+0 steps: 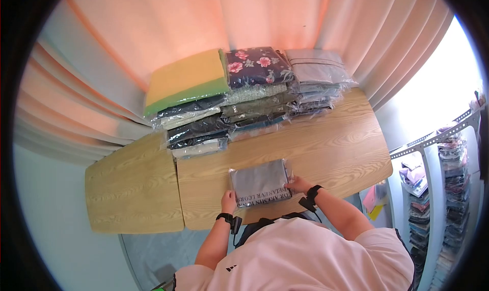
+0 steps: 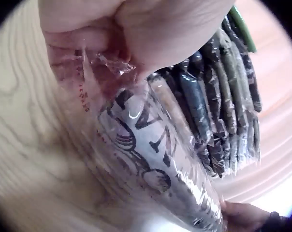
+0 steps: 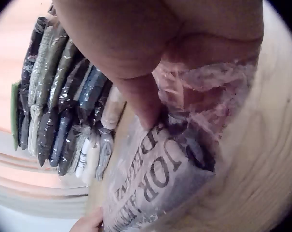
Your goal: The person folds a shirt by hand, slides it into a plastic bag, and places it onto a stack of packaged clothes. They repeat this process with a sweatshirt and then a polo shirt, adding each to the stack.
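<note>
A folded grey garment with black lettering lies in a clear plastic bag near the table's front edge, in front of the person. At its left side, my left hand pinches the bag's edge; in the left wrist view the loose film runs up under the thumb. My right hand holds the opposite side, its thumb on top beside the printed letters and crumpled film gathered in the palm. The fingers beneath the bag are mostly hidden.
Behind the bag, several stacks of bagged folded clothes stand along the back, topped by a yellow-green bundle, a floral one and a grey one. The wooden table has a seam at left. Shelves with bagged clothes stand right.
</note>
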`<control>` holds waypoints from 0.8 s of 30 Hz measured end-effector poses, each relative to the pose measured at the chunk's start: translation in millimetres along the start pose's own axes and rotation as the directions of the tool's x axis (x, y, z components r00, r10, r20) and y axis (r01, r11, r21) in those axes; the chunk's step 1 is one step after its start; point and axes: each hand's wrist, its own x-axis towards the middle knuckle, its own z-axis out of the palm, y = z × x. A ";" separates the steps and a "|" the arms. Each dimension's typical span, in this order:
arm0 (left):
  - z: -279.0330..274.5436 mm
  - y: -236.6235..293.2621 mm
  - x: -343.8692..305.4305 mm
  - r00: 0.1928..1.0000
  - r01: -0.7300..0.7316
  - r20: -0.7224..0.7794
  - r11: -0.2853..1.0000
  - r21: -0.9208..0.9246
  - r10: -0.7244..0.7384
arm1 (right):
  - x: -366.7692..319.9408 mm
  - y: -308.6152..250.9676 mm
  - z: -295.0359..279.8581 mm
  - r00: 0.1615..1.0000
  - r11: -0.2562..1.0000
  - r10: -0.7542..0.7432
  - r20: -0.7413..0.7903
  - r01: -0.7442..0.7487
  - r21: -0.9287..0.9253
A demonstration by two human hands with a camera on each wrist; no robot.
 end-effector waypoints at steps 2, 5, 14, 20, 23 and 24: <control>-13.4 36.5 -3.4 0.997 0.039 0.064 0.998 -0.055 -0.035 | -15.5 -16.7 -5.3 0.999 0.999 -0.042 0.001 0.042 0.001; -26.0 64.0 4.3 0.982 0.073 0.183 0.986 -0.152 -0.044 | -35.3 -40.8 -20.3 0.994 0.992 -0.106 0.012 0.105 0.063; -53.6 195.2 -1.2 0.898 -0.050 0.344 0.841 -0.539 0.274 | -148.9 -143.2 -77.7 0.904 0.931 -0.363 -0.226 0.362 -0.047; -98.0 337.0 37.7 0.891 -0.334 0.055 0.732 -0.595 0.451 | -183.6 -250.8 -111.1 0.734 0.828 -0.543 -0.409 0.548 -0.116; -118.3 387.6 84.5 0.860 -0.420 -0.022 0.684 -0.596 0.510 | -165.6 -307.6 -125.2 0.693 0.813 -0.553 -0.462 0.571 -0.117; -122.6 401.2 102.5 0.855 -0.432 -0.048 0.659 -0.616 0.516 | -152.9 -325.0 -133.8 0.686 0.805 -0.565 -0.458 0.580 -0.123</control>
